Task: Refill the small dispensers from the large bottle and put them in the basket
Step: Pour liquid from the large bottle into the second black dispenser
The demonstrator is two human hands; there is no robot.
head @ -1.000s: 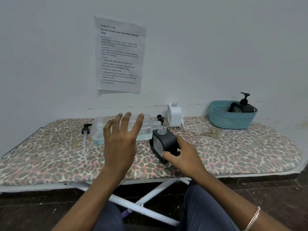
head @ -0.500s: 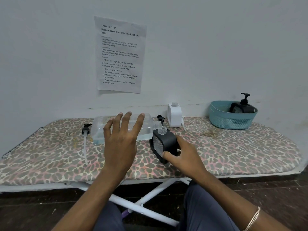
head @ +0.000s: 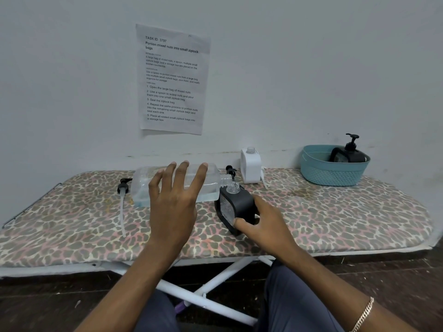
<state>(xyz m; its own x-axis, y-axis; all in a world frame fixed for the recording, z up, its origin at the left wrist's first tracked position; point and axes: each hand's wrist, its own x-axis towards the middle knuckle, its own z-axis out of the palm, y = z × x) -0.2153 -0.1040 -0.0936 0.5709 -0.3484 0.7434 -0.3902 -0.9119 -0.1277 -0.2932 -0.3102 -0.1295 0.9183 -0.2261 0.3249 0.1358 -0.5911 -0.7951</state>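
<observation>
While right hand point(head: 265, 227) grips dispenser point(head: 241, 205) | left hand point(head: 173, 207) touches large bottle point(head: 143, 185)

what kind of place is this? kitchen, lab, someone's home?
Likely a makeshift recording setup in a plain room, not a kitchen. The work surface is a leopard-print ironing board on folding white legs, set by a bare wall, with a printed task sheet stuck to the wall above it.
</observation>
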